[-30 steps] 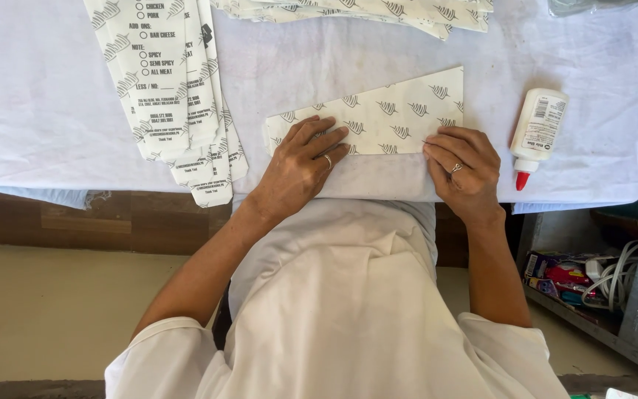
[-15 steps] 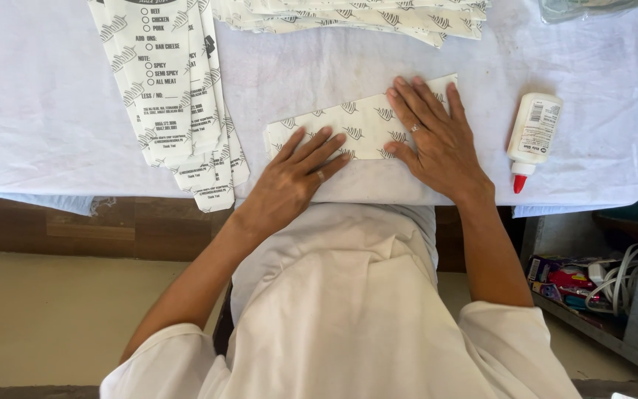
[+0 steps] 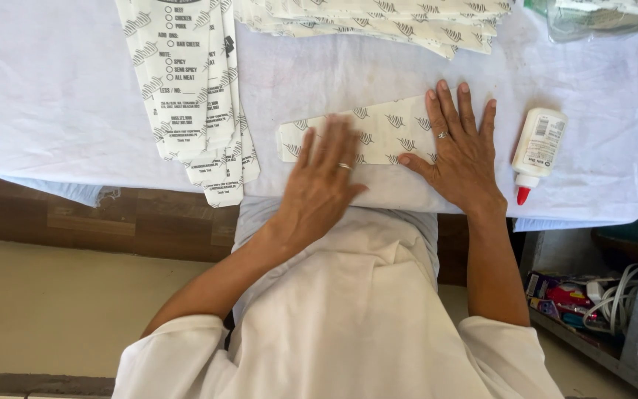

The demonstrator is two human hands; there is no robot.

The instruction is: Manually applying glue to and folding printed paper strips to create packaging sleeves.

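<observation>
- Both hands are flat on the folded paper sleeve [image 3: 378, 137], a white piece printed with small leaf marks, lying on the white-covered table [image 3: 53, 96] close to its near edge.
- The left hand [image 3: 323, 181] presses on the sleeve's left half, palm down, fingers stretched out and slightly apart, gripping nothing; it is blurred.
- The right hand [image 3: 459, 148] lies on the sleeve's right end, fingers spread wide and flat, thumb pointing left along the sleeve's lower edge, nothing clamped.
- Right of the sleeve, just beside the right hand, a white glue bottle [image 3: 537, 151] with a red tip lies on its side, tip towards the table's near edge.
- Left of the sleeve sits a stack of printed paper strips [image 3: 193, 96], overhanging the table edge.
- Beyond the sleeve, at the far side, lies a pile of more folded sleeves [image 3: 378, 15].
</observation>
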